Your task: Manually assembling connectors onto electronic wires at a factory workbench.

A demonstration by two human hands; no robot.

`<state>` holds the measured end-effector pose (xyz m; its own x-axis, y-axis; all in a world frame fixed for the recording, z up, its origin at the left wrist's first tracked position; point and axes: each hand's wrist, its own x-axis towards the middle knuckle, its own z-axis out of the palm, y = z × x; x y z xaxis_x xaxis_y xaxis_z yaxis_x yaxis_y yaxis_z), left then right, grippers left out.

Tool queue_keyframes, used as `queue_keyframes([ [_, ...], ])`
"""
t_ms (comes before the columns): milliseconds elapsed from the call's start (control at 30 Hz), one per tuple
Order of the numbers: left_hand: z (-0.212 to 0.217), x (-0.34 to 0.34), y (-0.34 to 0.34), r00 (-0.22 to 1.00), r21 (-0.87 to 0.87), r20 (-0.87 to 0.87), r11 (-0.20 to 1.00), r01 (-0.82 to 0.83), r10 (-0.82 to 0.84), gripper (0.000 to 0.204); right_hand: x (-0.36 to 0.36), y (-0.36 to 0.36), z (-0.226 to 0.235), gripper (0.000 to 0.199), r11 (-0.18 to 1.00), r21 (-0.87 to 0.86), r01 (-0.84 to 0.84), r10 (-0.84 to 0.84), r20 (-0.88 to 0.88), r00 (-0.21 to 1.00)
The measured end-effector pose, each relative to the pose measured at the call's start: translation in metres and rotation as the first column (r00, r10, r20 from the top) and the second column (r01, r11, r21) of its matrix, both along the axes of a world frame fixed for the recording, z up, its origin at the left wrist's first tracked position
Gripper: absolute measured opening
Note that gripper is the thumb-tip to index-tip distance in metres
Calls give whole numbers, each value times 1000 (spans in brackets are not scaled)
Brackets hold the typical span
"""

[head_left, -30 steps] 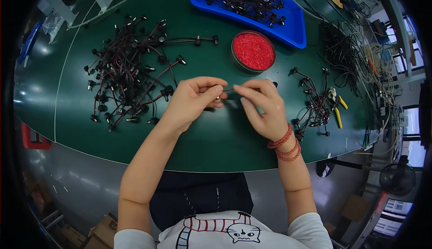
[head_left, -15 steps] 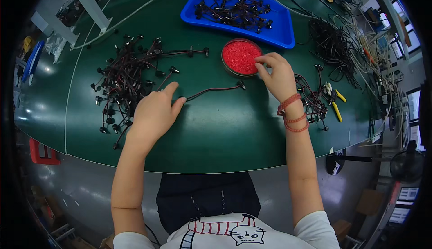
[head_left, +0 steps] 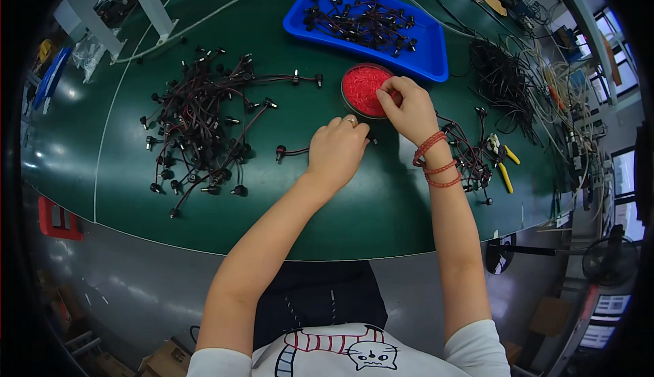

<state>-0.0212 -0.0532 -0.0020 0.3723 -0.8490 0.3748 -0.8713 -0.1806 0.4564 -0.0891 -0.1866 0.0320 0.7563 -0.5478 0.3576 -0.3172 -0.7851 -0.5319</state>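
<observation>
My right hand (head_left: 407, 109) reaches into a round dish of small red pieces (head_left: 361, 88), fingertips pinched at its right rim. My left hand (head_left: 337, 151) rests knuckles-up on the green table (head_left: 204, 234), covering one end of a black cable with a plug (head_left: 289, 152) that lies just left of it. I cannot tell whether the right fingers hold a red piece. A big pile of black cables (head_left: 201, 135) lies to the left.
A blue tray (head_left: 429, 56) holding several black cables stands behind the red dish. A smaller cable bundle (head_left: 466, 159) and yellow-handled cutters (head_left: 503, 166) lie right of my right wrist. Tangled wires (head_left: 504, 80) fill the far right. The table edge curves near my body.
My left hand has slid right along the table onto the cable near the dish. My right hand stays at the red dish, where it went a second ago.
</observation>
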Motion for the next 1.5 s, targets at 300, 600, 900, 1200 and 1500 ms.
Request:
queue_keyframes([
  [300, 10, 18, 51, 969, 103, -122, 968, 230, -217, 14, -46, 44, 1, 6, 860, 478, -178, 132, 129, 983],
  [600, 39, -1, 63, 192, -97, -973, 982, 164, -128, 13, -54, 80, 5, 7, 768, 562, -306, 130, 330, 935],
  [900, 36, -2, 67, -49, -128, -991, 985, 114, -123, 12, -54, 77, 4, 11, 909, 101, -404, 362, 286, 887],
  [1200, 29, -8, 66, 463, -235, -854, 970, 63, -237, 7, -59, 83, 2, 10, 904, 284, -319, 238, 284, 929],
  [1500, 25, -3, 67, 761, -224, -612, 970, 96, -216, 16, -54, 82, -1, 4, 816, 520, -255, 167, 211, 963],
])
